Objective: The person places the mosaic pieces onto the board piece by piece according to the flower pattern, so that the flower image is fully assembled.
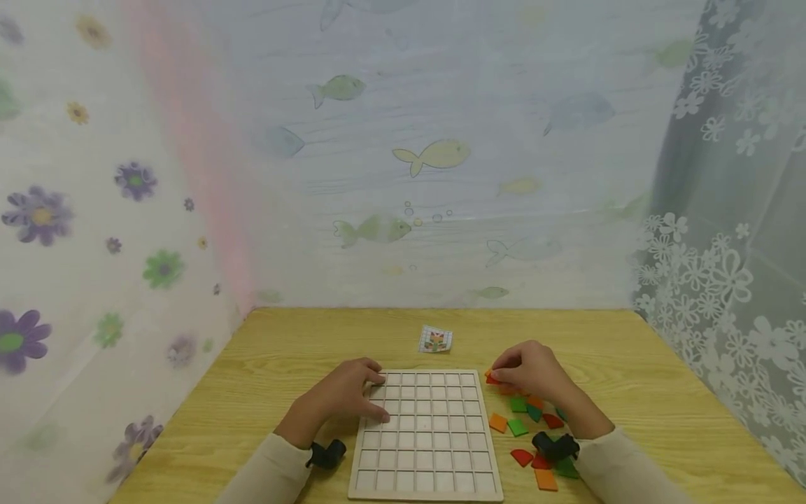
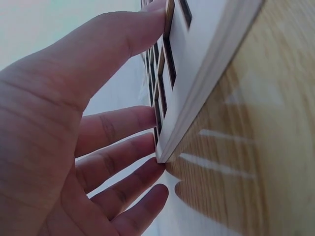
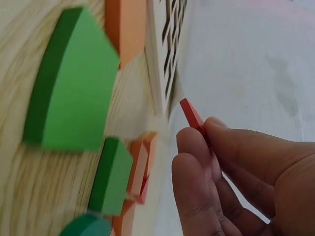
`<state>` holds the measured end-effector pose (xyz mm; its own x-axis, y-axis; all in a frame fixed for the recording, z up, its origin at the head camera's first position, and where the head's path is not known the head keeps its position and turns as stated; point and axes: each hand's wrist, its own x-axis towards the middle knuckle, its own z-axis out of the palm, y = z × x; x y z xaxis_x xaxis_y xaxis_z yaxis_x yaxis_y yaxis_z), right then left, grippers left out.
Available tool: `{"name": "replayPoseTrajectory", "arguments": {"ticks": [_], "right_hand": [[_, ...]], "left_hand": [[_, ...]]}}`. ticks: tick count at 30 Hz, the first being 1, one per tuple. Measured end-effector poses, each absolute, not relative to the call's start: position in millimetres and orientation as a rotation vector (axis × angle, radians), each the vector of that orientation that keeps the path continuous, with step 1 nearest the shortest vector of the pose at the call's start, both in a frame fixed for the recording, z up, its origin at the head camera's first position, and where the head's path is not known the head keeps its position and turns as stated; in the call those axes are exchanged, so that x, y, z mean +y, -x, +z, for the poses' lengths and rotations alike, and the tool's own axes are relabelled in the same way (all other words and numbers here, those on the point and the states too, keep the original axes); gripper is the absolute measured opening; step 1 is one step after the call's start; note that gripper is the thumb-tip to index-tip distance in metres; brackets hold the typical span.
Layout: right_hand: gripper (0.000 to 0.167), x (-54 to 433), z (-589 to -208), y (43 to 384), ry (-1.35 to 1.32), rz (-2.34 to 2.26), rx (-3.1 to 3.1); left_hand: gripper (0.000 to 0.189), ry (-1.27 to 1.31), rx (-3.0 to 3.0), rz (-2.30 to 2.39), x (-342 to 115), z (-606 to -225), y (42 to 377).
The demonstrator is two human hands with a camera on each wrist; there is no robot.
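I see the right hand [image 1: 535, 367] pinching a small red piece [image 3: 193, 116] between thumb and fingers, just beside the far right corner of the gridded board [image 1: 425, 423], with loose coloured pieces [image 1: 518, 428] scattered nearby on the table [image 1: 296, 336]. On my other side, the left hand [image 1: 343, 393] rests on the board's left edge, fingers spread and grasping nothing, while a patterned card [image 1: 436, 339] lies beyond the far edge.

From afar I saw the wood-grained table [image 1: 290, 339] bearing a gridded board [image 1: 425, 423], a patterned paper [image 1: 436, 339] beyond it, and coloured pieces [image 1: 517, 427] rightward.
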<state>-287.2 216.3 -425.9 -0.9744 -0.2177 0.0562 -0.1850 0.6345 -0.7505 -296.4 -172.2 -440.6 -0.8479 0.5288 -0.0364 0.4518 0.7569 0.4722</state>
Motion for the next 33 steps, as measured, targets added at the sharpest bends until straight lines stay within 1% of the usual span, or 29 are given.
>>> {"name": "replayPoseTrajectory", "arguments": {"ticks": [5, 9, 19, 26, 33], "right_hand": [[0.006, 203.4, -424.0, 288.8, 0.299, -1.303, 2.798], [0.006, 195.8, -422.3, 289.9, 0.281, -1.337, 2.771], [0.009, 176.8, -423.3, 293.8, 0.288, -1.377, 2.697], [0.008, 162.5, -423.4, 295.7, 0.273, -1.365, 2.691], [0.008, 153.0, -427.3, 298.6, 0.328, -1.353, 2.668]], "left_hand": [[0.078, -0.767, 2.789, 0.683, -173.2, -441.7, 296.7], [0.078, -0.760, 2.797, 0.686, -173.8, -442.0, 297.6], [0.077, -0.784, 2.804, 0.681, -172.5, -440.9, 297.6], [0.076, -0.785, 2.806, 0.690, -172.2, -440.8, 297.2], [0.076, -0.773, 2.811, 0.700, -172.3, -440.5, 296.8]]}}
